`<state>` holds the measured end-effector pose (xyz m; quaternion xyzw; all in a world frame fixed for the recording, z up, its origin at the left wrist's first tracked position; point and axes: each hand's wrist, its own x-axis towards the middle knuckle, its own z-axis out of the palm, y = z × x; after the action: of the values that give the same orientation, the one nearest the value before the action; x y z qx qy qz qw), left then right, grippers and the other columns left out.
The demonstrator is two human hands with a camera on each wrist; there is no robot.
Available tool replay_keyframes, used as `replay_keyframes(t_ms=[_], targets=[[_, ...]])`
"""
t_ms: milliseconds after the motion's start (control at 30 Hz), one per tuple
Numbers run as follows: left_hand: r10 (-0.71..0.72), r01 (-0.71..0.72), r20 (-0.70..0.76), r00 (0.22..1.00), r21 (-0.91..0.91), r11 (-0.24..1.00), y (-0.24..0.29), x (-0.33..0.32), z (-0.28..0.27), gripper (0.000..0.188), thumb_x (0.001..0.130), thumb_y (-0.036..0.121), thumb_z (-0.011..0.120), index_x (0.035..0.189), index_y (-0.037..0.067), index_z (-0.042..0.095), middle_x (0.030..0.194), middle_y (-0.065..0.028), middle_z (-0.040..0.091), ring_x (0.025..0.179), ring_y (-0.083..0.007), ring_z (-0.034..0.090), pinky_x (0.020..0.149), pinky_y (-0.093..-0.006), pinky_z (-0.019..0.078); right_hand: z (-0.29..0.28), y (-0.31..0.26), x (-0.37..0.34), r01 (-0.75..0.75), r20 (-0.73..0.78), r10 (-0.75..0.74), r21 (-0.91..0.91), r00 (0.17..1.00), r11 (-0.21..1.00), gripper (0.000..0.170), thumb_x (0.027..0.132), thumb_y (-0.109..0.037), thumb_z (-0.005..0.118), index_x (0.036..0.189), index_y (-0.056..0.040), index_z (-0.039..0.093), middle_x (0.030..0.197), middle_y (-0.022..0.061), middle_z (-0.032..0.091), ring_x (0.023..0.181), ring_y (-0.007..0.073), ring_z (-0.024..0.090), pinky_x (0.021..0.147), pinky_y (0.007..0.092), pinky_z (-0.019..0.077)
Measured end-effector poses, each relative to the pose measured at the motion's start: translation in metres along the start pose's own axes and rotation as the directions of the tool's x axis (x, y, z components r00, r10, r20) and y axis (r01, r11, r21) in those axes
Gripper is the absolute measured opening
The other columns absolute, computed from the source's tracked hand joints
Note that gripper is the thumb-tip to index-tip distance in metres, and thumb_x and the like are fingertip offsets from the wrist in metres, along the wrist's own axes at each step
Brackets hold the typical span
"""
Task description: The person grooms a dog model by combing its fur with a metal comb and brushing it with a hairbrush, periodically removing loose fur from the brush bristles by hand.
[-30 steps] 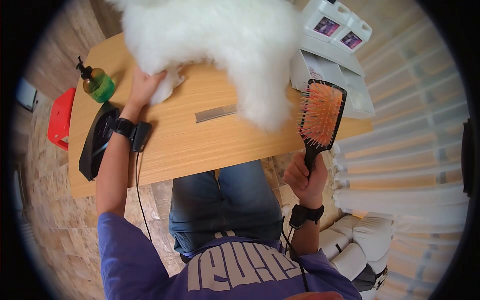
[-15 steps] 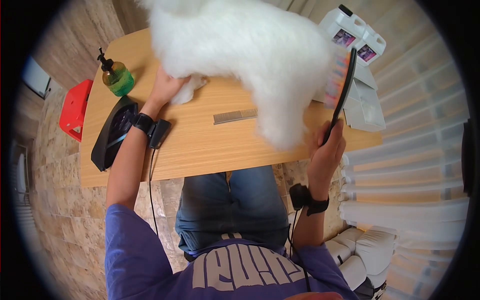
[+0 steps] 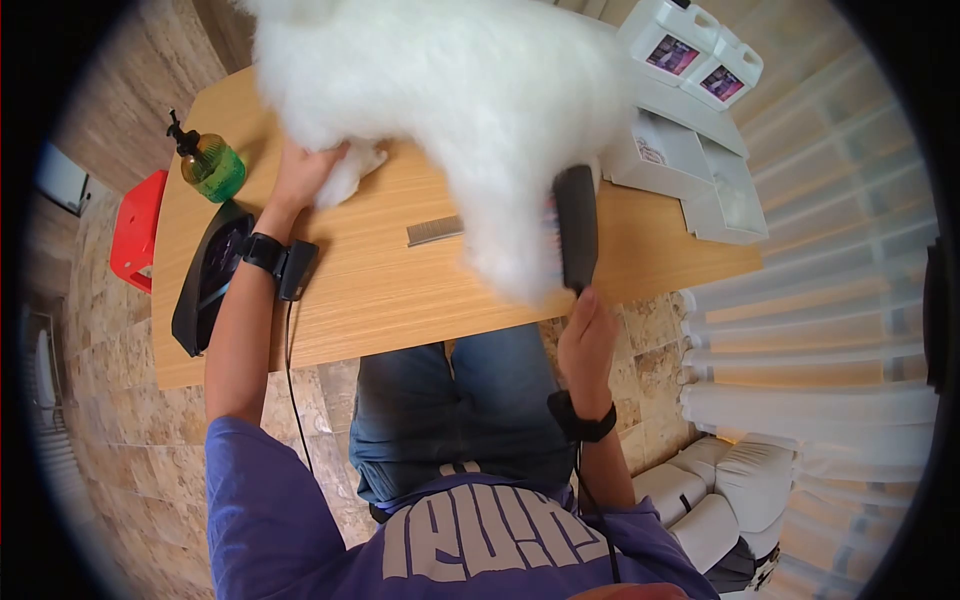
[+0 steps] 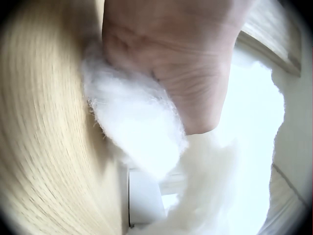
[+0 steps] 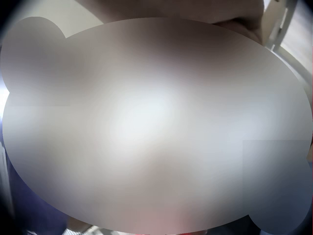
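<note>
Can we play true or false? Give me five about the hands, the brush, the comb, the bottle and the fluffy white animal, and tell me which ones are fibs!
1. The right hand holds the brush. True.
2. The left hand holds the comb. False: it holds a leg of the fluffy white animal; the comb lies on the table.
3. The pump bottle stands on the table. True.
4. The brush's bristles face away from the animal. False: they face its fur.
5. The pump bottle is green at the bottom. True.
</note>
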<state>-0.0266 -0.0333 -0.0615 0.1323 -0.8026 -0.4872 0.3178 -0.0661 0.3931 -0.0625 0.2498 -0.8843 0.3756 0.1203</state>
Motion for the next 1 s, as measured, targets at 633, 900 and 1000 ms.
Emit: replay_keyframes(t_ms=[633, 900, 1000], targets=[[0.078, -0.078, -0.065, 0.995, -0.008, 0.997, 0.000, -0.002, 0.001, 0.050, 0.075, 0.000, 0.072, 0.123, -0.003, 0.060, 0.122, -0.0144, 0.066, 0.113, -0.0256, 0.062, 0.097, -0.0371, 0.0479, -0.035, -0.064, 0.126, -0.016, -0.211, 0.071, 0.250, 0.975, 0.968, 0.054, 0.108, -0.035, 0.041, 0.075, 0.0056, 0.053, 0.059, 0.0162, 0.048, 0.054, 0.0268, 0.043, 0.052, 0.0393, 0.0336], [0.056, -0.058, -0.120, 0.991, -0.012, 0.998, 0.004, 0.000, 0.004, 0.048, 0.077, 0.001, 0.071, 0.123, -0.004, 0.060, 0.119, -0.0145, 0.067, 0.111, -0.0251, 0.063, 0.095, -0.0360, 0.0483, -0.013, -0.014, 0.065, -0.186, -0.037, 0.187, 0.027, 0.982, 0.982, 0.054, 0.108, -0.034, 0.036, 0.089, 0.0087, 0.063, 0.072, 0.0277, 0.061, 0.072, 0.0493, 0.058, 0.062, 0.0487, 0.0445], [0.072, -0.075, -0.091, 0.993, -0.029, 0.997, -0.001, 0.002, 0.002, 0.047, 0.077, 0.000, 0.071, 0.123, -0.003, 0.060, 0.119, -0.0143, 0.067, 0.111, -0.0250, 0.062, 0.095, -0.0363, 0.0483, -0.024, -0.003, 0.031, -0.134, 0.012, 0.133, 0.022, 0.991, 0.991, 0.056, 0.108, -0.036, 0.035, 0.095, 0.0096, 0.065, 0.075, 0.0298, 0.062, 0.073, 0.0503, 0.058, 0.064, 0.0503, 0.0445]])
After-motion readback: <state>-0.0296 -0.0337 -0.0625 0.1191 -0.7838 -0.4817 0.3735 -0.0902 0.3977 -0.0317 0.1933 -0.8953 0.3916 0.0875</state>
